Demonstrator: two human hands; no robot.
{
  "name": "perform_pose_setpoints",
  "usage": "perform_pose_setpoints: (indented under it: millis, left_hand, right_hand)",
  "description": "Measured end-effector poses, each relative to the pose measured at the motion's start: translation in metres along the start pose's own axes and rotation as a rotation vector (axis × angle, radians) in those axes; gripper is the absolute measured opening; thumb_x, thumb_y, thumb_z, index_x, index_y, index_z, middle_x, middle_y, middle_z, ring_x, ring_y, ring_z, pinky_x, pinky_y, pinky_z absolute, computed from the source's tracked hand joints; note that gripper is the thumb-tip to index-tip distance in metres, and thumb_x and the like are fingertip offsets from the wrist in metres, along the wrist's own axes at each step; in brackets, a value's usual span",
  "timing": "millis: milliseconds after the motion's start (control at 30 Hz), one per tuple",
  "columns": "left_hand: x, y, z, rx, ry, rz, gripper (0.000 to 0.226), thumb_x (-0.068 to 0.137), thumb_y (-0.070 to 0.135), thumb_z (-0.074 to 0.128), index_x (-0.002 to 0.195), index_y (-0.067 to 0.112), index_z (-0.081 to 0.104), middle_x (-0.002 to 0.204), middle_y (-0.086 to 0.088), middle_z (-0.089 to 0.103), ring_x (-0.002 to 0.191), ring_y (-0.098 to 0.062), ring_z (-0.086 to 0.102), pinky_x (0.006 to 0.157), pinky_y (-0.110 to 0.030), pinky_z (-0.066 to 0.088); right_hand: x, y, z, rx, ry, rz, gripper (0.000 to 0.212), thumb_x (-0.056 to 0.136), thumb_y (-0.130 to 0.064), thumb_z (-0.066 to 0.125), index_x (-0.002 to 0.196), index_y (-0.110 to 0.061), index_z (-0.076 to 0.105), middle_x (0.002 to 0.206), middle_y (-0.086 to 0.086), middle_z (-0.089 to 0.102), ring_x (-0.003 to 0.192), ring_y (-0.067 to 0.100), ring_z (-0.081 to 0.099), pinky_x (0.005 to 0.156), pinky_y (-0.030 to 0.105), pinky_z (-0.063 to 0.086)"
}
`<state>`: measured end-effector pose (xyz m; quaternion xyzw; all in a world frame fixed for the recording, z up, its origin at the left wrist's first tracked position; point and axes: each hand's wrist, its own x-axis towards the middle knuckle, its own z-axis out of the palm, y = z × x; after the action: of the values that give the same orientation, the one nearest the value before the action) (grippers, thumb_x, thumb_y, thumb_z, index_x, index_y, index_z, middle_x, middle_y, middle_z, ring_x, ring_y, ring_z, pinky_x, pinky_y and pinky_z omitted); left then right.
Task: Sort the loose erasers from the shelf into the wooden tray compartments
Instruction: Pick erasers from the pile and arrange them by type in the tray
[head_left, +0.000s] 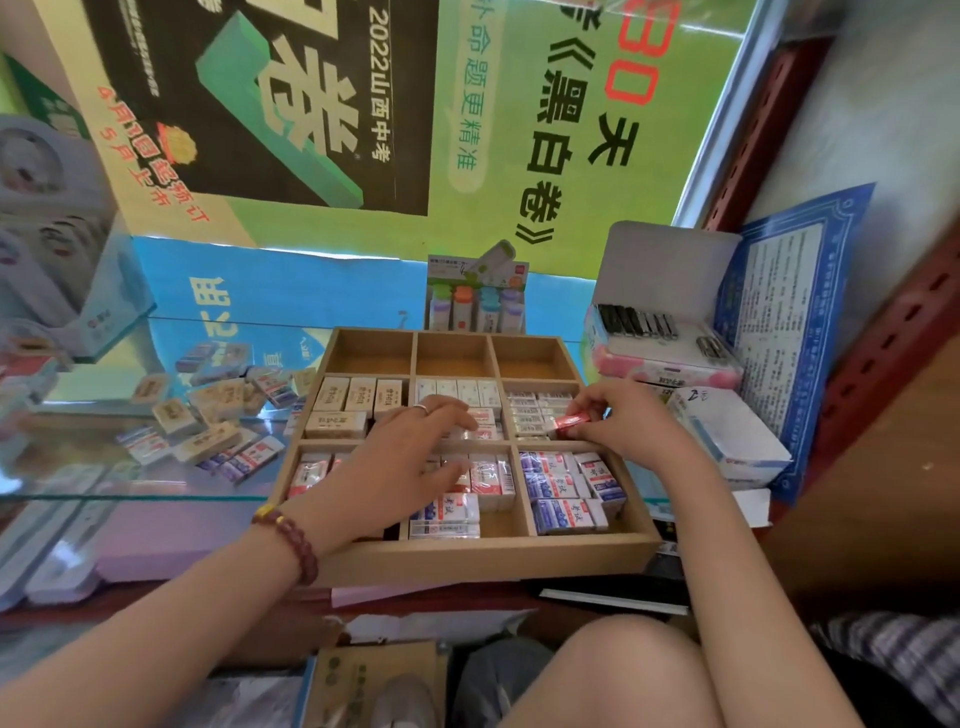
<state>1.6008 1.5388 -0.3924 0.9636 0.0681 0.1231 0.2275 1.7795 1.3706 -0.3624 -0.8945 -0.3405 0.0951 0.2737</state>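
Note:
A wooden tray (467, 558) with nine compartments lies on the glass shelf. Its back row holds nothing; the middle and front rows hold wrapped erasers. My right hand (618, 421) pinches a small red-wrapped eraser (571, 422) over the middle-right compartment. My left hand (410, 462) lies with spread fingers over the centre and front-middle compartments, fingertips touching the erasers there. A heap of loose erasers (218, 415) lies on the glass to the left of the tray.
An open white box (670, 312) with dark items stands at the right, with stacked packets (727, 436) in front of it. A display pack of colourful erasers (475, 301) stands behind the tray. Grey boxes (57, 249) rise at the left. My knee (623, 675) is below.

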Motion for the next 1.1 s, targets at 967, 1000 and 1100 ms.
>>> perform_pose_setpoints:
  millis: [967,1000,1100]
  left_hand:
    - [-0.011,-0.011,-0.005,0.007,-0.011,0.006,0.026,0.092,0.026,0.054,0.117,0.030,0.052,0.132,0.016,0.043,0.105,-0.007,0.050,0.101,-0.033,0.034]
    - [-0.010,-0.012,-0.005,0.005,-0.011,0.009,0.026,0.091,0.026,0.054,0.117,0.029,0.053,0.132,0.016,0.043,0.106,-0.007,0.051,0.102,-0.034,0.034]
    - [-0.010,-0.013,-0.004,0.003,-0.012,0.013,0.027,0.091,0.026,0.054,0.117,0.031,0.052,0.133,0.016,0.043,0.108,-0.006,0.049,0.104,-0.035,0.033]
  right_hand:
    - [0.007,-0.007,0.005,-0.157,-0.010,0.043,0.006,0.081,-0.018,0.072,0.081,-0.024,0.071,0.082,-0.005,0.062,0.081,0.012,0.058,0.072,0.033,0.052]
    - [0.007,-0.005,0.005,-0.149,-0.007,0.033,0.008,0.081,-0.017,0.072,0.080,-0.025,0.071,0.082,-0.003,0.063,0.081,0.013,0.059,0.071,0.033,0.052]
    - [0.006,-0.005,0.005,-0.148,-0.012,0.004,0.008,0.082,-0.017,0.071,0.080,-0.025,0.070,0.079,-0.002,0.061,0.079,0.014,0.058,0.066,0.030,0.048]
